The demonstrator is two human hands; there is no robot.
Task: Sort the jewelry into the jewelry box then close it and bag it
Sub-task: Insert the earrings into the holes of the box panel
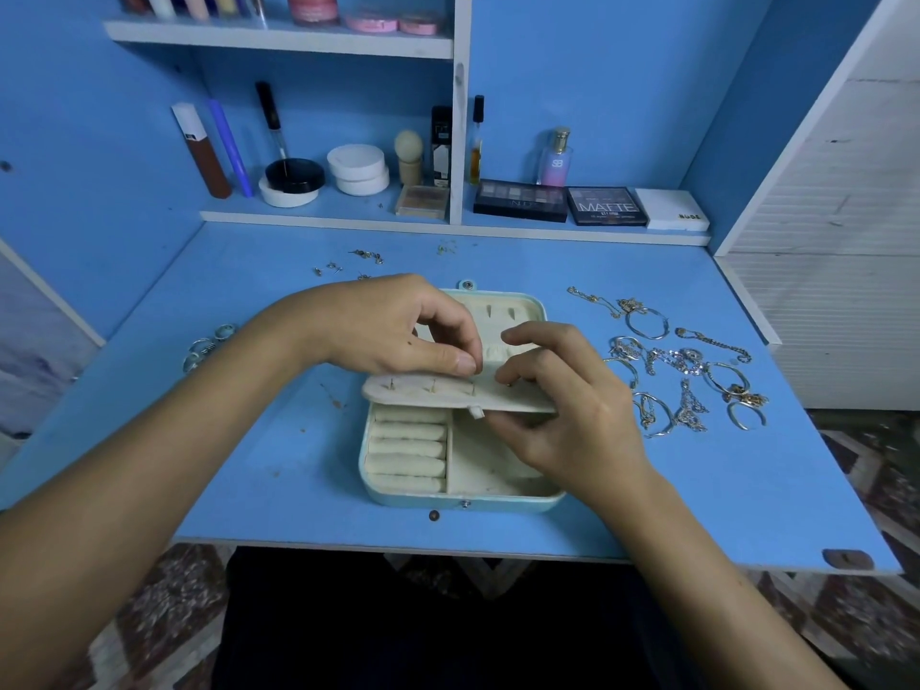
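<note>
A pale blue jewelry box (398, 498) lies open in the middle of the desk, with cream ring rolls (405, 450) at its left. A cream earring panel (423, 390) is lifted flat over the box; small studs stick through it. My left hand (398, 331) pinches something tiny at the panel's upper edge; what it is cannot be made out. My right hand (562, 400) grips the panel's right end from the side and below. Bracelets and chains (682, 371) lie in a heap to the right. Small earrings (368, 256) sit behind the box, rings (209, 341) at the left.
A low shelf at the back holds makeup palettes (520, 200), a perfume bottle (556, 159), white jars (358, 169) and tubes. The blue desk (747, 500) ends at its front edge just above my lap. A white slatted wall stands on the right.
</note>
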